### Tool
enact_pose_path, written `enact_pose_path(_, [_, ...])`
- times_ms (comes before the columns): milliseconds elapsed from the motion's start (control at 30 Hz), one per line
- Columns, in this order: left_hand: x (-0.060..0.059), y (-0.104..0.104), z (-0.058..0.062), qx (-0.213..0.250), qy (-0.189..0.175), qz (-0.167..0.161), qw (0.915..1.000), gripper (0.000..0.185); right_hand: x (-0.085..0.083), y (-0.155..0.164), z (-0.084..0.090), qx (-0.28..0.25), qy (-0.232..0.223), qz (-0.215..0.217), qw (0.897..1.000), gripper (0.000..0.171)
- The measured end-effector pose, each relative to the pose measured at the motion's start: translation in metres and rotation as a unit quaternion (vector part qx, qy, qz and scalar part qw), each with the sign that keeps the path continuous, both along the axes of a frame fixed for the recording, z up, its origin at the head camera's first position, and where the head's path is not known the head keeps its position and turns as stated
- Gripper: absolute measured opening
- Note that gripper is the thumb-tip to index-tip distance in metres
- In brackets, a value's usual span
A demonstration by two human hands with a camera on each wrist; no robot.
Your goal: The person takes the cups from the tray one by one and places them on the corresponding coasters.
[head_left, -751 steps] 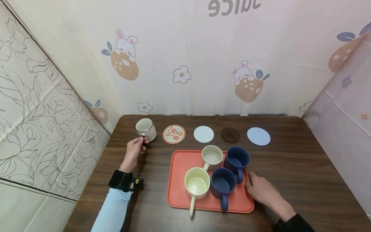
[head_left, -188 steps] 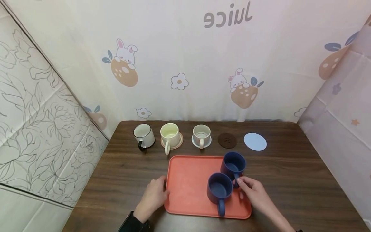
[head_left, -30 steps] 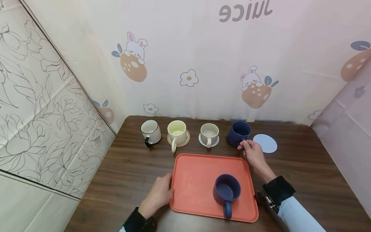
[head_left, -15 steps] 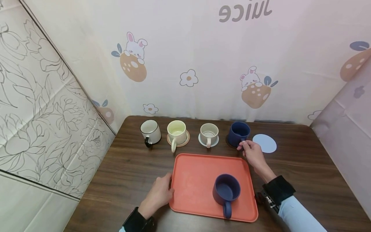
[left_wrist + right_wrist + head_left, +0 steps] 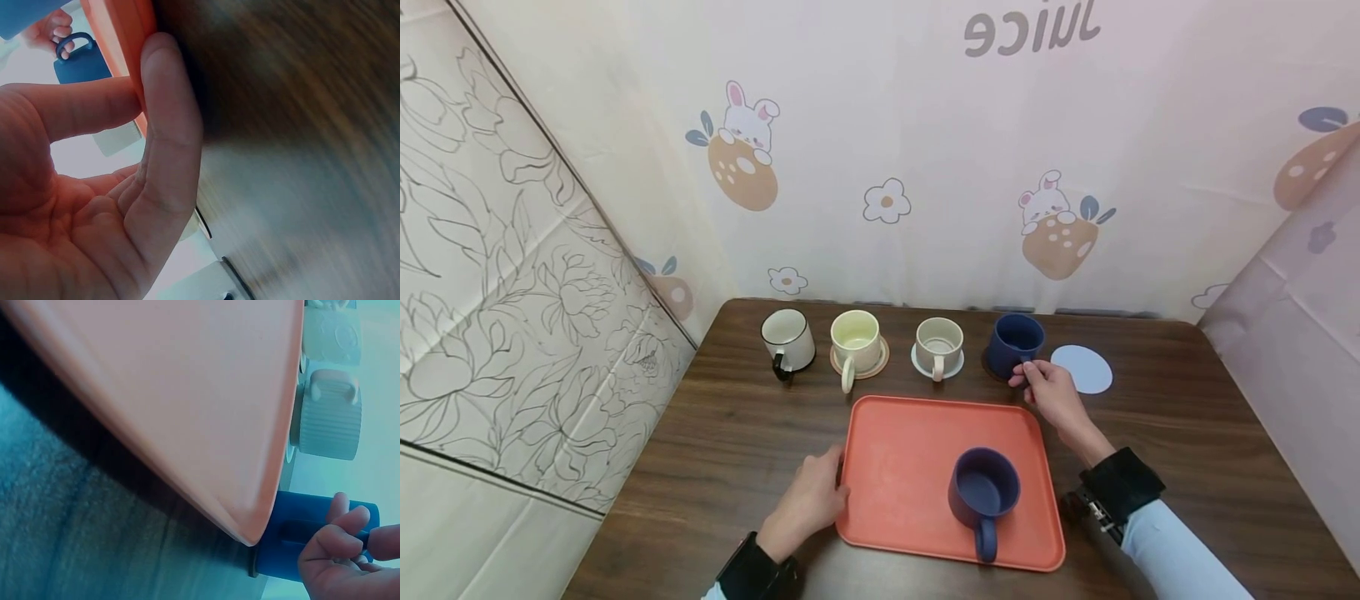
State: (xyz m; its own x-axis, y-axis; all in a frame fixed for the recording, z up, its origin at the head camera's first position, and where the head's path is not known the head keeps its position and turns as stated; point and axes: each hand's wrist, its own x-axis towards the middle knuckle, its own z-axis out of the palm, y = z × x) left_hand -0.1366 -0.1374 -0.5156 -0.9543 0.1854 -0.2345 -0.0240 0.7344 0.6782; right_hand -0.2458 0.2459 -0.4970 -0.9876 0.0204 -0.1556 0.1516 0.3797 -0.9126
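Observation:
With thumb and fingers, my right hand [image 5: 1054,396] pinches the handle of a dark blue mug [image 5: 1015,343], which stands on the brown coaster at the back of the table. In the right wrist view the fingertips close on this blue mug's handle [image 5: 299,531]. My left hand [image 5: 805,500] grips the left rim of a coral-red tray [image 5: 887,467]; the left wrist view shows the thumb and a finger [image 5: 172,106] on either side of that rim. A second dark blue mug [image 5: 983,483] sits at the tray's right, its handle toward me.
Along the back edge stand a white mug [image 5: 788,340] with black handle, a pale yellow mug [image 5: 857,337] on a patterned coaster and a cream cup [image 5: 938,342] on a white coaster. A bare pale round coaster [image 5: 1082,369] lies to the right of my right hand.
Since the oldest frame, the yellow mug, cream cup and one blue mug have gone from the tray onto coasters. My left hand left the white mug for the tray. The last second is nearly still.

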Motion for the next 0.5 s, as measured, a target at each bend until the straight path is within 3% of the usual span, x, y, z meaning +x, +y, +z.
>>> enact_pose_path(500, [-0.0003, -0.0005, 0.0003, -0.007, 0.001, -0.003, 1.0000, 0.036, 0.0098, 0.0025, 0.0097, -0.016, -0.008, 0.024, 1.000, 0.044])
